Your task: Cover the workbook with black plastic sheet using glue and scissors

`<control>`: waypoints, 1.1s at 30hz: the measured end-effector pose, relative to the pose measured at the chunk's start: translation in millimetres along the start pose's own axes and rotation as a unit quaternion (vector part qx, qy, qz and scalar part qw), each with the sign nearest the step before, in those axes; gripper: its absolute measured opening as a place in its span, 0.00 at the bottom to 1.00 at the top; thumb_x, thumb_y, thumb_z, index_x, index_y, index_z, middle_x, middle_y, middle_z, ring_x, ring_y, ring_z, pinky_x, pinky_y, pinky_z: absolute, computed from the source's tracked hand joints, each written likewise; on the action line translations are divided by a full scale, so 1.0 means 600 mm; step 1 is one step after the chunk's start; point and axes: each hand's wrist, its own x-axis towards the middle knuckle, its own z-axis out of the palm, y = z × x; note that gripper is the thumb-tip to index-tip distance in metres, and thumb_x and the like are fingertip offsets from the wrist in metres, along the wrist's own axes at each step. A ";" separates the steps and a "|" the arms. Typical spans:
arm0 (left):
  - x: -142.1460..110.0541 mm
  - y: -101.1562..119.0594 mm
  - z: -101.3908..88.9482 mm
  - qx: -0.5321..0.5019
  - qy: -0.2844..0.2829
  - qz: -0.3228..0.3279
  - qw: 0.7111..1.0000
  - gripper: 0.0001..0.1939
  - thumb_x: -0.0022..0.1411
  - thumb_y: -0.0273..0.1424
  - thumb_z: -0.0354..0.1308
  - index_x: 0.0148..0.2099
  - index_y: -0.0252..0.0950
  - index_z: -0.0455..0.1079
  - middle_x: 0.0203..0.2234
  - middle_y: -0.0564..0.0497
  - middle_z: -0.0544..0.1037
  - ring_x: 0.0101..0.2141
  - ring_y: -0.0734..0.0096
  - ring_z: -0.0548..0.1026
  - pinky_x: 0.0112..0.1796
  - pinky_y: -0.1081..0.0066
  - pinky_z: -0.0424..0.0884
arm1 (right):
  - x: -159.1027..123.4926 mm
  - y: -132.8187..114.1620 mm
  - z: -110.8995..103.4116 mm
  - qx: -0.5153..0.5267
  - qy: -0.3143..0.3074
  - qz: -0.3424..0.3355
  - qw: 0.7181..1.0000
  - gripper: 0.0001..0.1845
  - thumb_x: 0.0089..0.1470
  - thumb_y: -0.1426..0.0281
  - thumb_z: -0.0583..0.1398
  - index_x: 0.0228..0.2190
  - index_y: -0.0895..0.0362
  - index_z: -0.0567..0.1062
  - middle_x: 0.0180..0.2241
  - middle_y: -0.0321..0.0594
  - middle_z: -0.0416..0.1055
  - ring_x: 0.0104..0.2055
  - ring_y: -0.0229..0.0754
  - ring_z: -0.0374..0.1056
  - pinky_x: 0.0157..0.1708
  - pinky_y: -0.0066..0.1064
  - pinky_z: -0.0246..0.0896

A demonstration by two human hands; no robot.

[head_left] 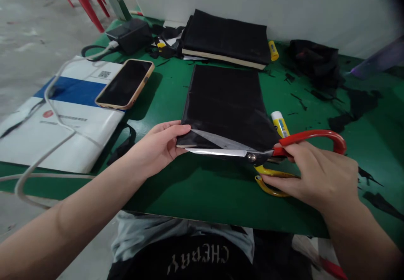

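Observation:
A book in a black cover [225, 103] lies on the green table before me. My left hand [166, 145] pinches its near left corner, thumb on top and fingers beneath. In my right hand [318, 175] is a pair of scissors [251, 157] with one red and one yellow handle. The blades point left along the book's near edge, close to my left fingers. Whether the lower blade sits under the cover is hidden. A pale, shiny strip crosses the cover just behind the blade. Beyond the scissors lies a yellow glue stick with a white cap [280, 123].
A black-covered book stack [225, 36] stands at the back, beside a yellow cap [273, 51]. To the left are a phone [125, 84], a white-and-blue packet [66, 133], a charging cable [53, 112] and a black box [131, 34]. Black scraps [353, 107] litter the right side.

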 end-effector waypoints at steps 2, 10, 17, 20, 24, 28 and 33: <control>0.000 0.000 -0.001 0.005 -0.005 0.003 1.000 0.08 0.59 0.21 0.57 0.29 0.32 0.75 0.21 0.54 0.77 0.23 0.80 0.76 0.23 0.86 0.72 | 0.000 -0.002 -0.004 -0.024 -0.009 -0.004 1.000 0.18 0.52 0.53 0.60 0.31 0.56 0.74 0.26 0.42 0.74 0.25 0.42 0.69 0.21 0.33 0.51; -0.002 0.001 -0.003 0.027 -0.007 -0.007 1.000 0.08 0.61 0.23 0.56 0.34 0.32 0.76 0.27 0.53 0.80 0.28 0.77 0.79 0.28 0.82 0.76 | -0.002 -0.001 0.002 -0.024 -0.004 -0.005 1.000 0.20 0.51 0.52 0.60 0.29 0.57 0.76 0.24 0.41 0.72 0.23 0.38 0.66 0.21 0.32 0.47; -0.002 0.002 0.001 0.032 -0.013 -0.009 0.999 0.07 0.61 0.24 0.56 0.36 0.33 0.77 0.30 0.52 0.81 0.30 0.76 0.79 0.32 0.81 0.77 | -0.006 0.004 0.001 -0.031 0.012 -0.046 0.998 0.22 0.49 0.51 0.60 0.30 0.59 0.74 0.22 0.38 0.70 0.20 0.37 0.62 0.19 0.31 0.48; -0.001 0.002 -0.001 0.035 -0.014 -0.010 0.999 0.07 0.61 0.24 0.56 0.36 0.33 0.77 0.29 0.52 0.81 0.30 0.76 0.79 0.32 0.81 0.77 | -0.004 0.002 -0.004 -0.038 0.005 -0.042 0.998 0.22 0.48 0.51 0.61 0.32 0.58 0.72 0.23 0.36 0.71 0.21 0.37 0.65 0.19 0.30 0.50; -0.002 0.003 -0.001 0.037 -0.011 -0.009 0.999 0.07 0.61 0.24 0.56 0.37 0.32 0.77 0.31 0.51 0.82 0.31 0.75 0.79 0.32 0.80 0.77 | 0.000 -0.002 -0.009 -0.013 -0.037 -0.006 0.999 0.19 0.47 0.53 0.60 0.33 0.55 0.68 0.23 0.34 0.71 0.21 0.38 0.66 0.18 0.30 0.50; -0.002 0.002 -0.002 0.038 -0.010 -0.011 0.999 0.08 0.62 0.25 0.56 0.38 0.31 0.77 0.32 0.51 0.82 0.32 0.75 0.79 0.33 0.80 0.78 | 0.002 -0.005 -0.013 0.014 -0.077 0.023 0.997 0.19 0.45 0.53 0.59 0.33 0.53 0.66 0.23 0.33 0.72 0.21 0.40 0.67 0.18 0.31 0.51; 0.000 0.002 -0.002 0.037 -0.014 -0.008 0.999 0.08 0.62 0.24 0.55 0.37 0.32 0.77 0.31 0.51 0.82 0.31 0.76 0.79 0.32 0.81 0.77 | 0.003 -0.007 -0.013 0.015 -0.086 0.033 0.996 0.19 0.45 0.53 0.58 0.34 0.54 0.66 0.23 0.35 0.72 0.23 0.41 0.68 0.19 0.31 0.51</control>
